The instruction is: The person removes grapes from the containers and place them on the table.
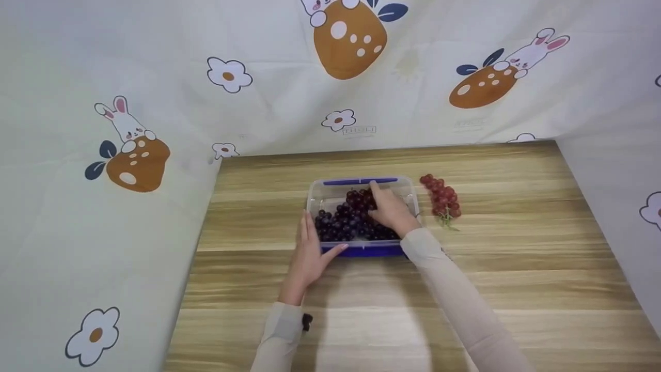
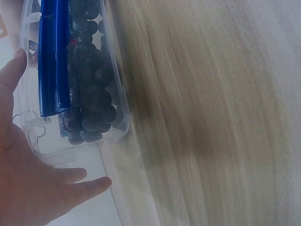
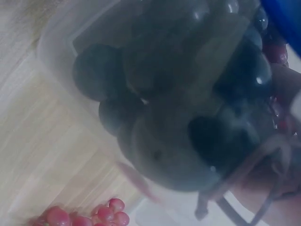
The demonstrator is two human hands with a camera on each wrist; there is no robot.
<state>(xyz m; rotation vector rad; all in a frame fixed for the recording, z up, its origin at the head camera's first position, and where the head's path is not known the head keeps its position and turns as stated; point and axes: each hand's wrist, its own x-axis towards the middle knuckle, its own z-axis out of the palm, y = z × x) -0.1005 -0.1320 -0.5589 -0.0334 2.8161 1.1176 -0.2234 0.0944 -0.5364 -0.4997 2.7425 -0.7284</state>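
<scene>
A clear plastic food container (image 1: 311, 199) with blue clips stands on the table, with bunches of dark purple grapes (image 1: 335, 227) inside. My left hand (image 1: 309, 258) rests at its near left corner, straight fingers along the left wall and thumb near the front rim. In the left wrist view the thumb and fingers of that hand spread around the corner. Reaching in over the right wall, my right hand (image 1: 391, 208) holds dark red grapes (image 1: 360, 199) between thumb and index finger, on top of the purple ones. Its other fingers are hidden.
A bunch of red grapes (image 1: 444, 198) with green stems lies on the wooden table (image 1: 516, 248) to the right of the container. A pale cloth (image 1: 279, 113) printed with rabbits and flowers hangs behind and along the sides of the table.
</scene>
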